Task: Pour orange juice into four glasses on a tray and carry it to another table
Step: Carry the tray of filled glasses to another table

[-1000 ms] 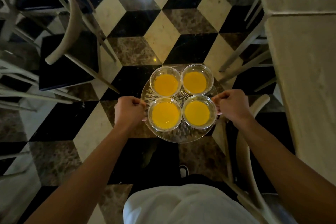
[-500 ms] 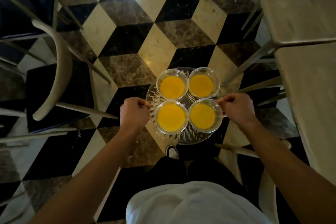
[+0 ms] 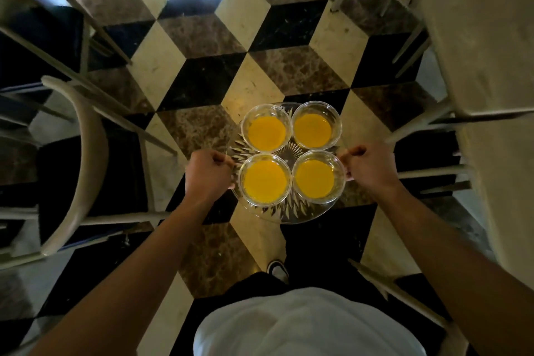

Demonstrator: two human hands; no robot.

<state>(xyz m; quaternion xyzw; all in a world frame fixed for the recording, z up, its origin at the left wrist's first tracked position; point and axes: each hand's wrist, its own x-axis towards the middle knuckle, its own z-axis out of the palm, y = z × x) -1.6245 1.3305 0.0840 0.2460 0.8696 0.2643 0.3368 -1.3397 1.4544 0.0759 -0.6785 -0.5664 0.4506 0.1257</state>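
Though both hands grip tray (image 3: 284, 215), fingers hidden under rim.

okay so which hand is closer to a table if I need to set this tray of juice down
Right. The right hand grips the tray rim on the side nearest the pale table; the left hand faces a chair.

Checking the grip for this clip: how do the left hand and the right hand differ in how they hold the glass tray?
The left hand grips the tray at its left rim, beside the near-left glass; the right hand grips the right rim, beside the near-right glass. The left hand sits slightly lower in the picture than the right. Both are closed fists on the rim, holding the tray above the floor.
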